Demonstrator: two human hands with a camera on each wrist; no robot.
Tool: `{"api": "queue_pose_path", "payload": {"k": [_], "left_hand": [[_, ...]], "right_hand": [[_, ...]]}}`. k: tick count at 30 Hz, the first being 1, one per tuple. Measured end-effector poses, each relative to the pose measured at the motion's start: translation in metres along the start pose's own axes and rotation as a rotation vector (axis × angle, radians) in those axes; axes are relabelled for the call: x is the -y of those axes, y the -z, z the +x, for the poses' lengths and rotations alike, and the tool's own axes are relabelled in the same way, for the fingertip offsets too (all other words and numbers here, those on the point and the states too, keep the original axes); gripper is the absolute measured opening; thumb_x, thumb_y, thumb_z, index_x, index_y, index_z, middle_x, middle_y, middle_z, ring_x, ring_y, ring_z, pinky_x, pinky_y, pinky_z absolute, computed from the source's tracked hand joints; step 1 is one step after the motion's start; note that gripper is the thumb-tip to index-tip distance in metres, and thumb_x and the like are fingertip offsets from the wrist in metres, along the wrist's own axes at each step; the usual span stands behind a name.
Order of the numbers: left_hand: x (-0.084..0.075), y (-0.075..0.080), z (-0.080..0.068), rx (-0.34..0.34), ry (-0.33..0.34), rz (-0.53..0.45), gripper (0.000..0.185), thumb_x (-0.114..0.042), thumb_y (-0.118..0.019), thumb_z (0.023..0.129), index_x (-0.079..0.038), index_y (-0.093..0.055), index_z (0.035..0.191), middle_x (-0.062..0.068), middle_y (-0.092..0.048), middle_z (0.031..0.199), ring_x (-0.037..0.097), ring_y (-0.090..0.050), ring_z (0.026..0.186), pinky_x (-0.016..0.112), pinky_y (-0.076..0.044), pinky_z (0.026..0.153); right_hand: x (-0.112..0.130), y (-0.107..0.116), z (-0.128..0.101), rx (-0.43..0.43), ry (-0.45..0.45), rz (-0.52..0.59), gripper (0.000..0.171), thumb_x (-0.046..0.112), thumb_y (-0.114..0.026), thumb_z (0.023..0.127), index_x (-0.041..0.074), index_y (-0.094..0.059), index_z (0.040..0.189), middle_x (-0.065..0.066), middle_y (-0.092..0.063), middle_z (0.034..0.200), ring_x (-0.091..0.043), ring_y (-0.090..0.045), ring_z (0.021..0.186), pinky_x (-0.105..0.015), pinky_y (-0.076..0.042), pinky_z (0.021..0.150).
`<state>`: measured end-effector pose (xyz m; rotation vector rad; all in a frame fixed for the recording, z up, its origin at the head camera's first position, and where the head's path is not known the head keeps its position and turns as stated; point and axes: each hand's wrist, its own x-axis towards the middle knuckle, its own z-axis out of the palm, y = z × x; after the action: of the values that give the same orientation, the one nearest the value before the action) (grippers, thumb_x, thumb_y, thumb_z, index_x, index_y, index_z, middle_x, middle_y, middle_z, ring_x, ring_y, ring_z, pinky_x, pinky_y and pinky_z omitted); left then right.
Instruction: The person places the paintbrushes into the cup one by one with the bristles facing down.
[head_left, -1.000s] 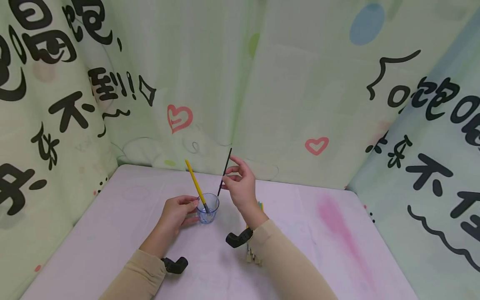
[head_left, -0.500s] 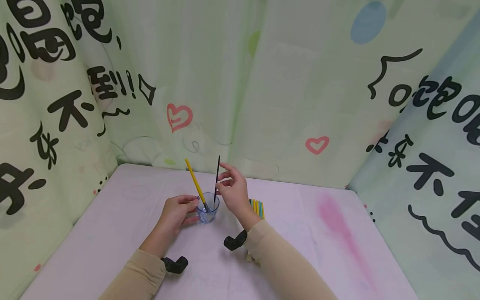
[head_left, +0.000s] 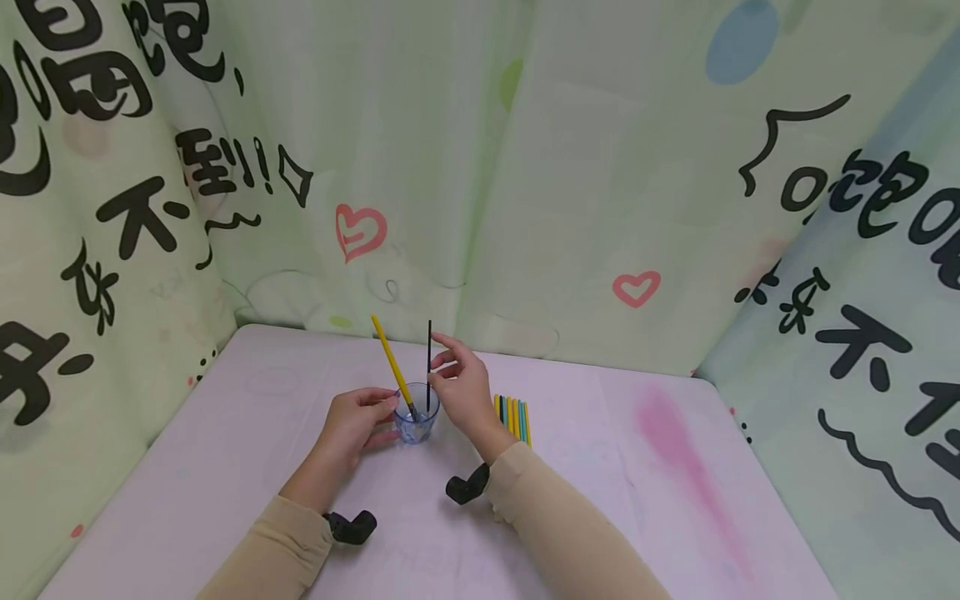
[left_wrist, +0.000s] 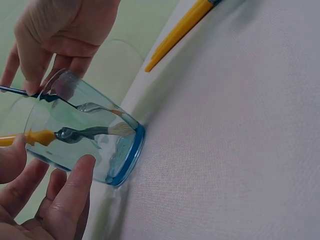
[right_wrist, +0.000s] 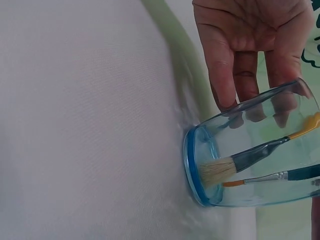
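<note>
Left hand grips the clear cup, which stands between both hands, yellow brush inside. Right hand pinches a dark brush, bristle end within the cup.

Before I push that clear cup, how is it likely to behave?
The clear cup may tip if pushed high: the yellow-handled paintbrush leans far out of it. Its smooth, shiny surface could be slippery. It is probably stiff, looking undented in the left hand.
</note>
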<state>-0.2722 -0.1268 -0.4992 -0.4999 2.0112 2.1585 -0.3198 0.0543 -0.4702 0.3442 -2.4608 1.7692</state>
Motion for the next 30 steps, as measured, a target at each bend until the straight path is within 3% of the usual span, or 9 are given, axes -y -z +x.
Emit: {"api": "queue_pose_path", "payload": {"k": [7, 14, 19, 30], "left_hand": [[-0.001, 0.000, -0.001, 0.009, -0.010, -0.013, 0.031, -0.014, -0.073, 0.103, -0.002, -0.073, 0.132, 0.016, -0.069, 0.120, 0.021, -0.069, 0.098, 0.042, -0.069, 0.086], [-0.002, -0.001, -0.002, 0.012, -0.019, -0.006, 0.032, -0.016, -0.073, 0.104, -0.002, -0.072, 0.133, 0.019, -0.068, 0.125, 0.022, -0.068, 0.101, 0.042, -0.069, 0.088], [-0.002, -0.001, -0.002, 0.006, -0.012, 0.007, 0.031, -0.016, -0.072, 0.105, -0.003, -0.072, 0.133, 0.019, -0.068, 0.128, 0.023, -0.068, 0.102, 0.042, -0.069, 0.088], [-0.002, -0.002, -0.004, -0.011, 0.001, 0.013, 0.031, -0.017, -0.073, 0.104, -0.003, -0.073, 0.132, 0.016, -0.068, 0.123, 0.024, -0.067, 0.103, 0.042, -0.069, 0.088]], "right_hand": [[-0.005, -0.002, -0.002, 0.010, -0.016, -0.011, 0.064, -0.004, -0.071, 0.095, 0.027, -0.063, 0.151, -0.009, -0.068, 0.109, -0.018, -0.067, 0.092, -0.024, -0.062, 0.077], [-0.008, -0.004, -0.003, 0.015, 0.022, -0.055, 0.063, -0.002, -0.072, 0.097, 0.028, -0.062, 0.151, -0.006, -0.073, 0.108, -0.021, -0.070, 0.107, -0.034, -0.066, 0.093], [-0.011, -0.002, -0.007, 0.047, 0.013, -0.043, 0.063, -0.002, -0.069, 0.099, 0.031, -0.060, 0.152, -0.004, -0.076, 0.117, -0.025, -0.073, 0.114, -0.040, -0.065, 0.102], [-0.025, 0.008, -0.016, 0.011, -0.054, 0.067, 0.059, -0.005, -0.066, 0.099, 0.024, -0.062, 0.150, -0.019, -0.076, 0.125, -0.028, -0.078, 0.102, -0.035, -0.070, 0.081]]}}
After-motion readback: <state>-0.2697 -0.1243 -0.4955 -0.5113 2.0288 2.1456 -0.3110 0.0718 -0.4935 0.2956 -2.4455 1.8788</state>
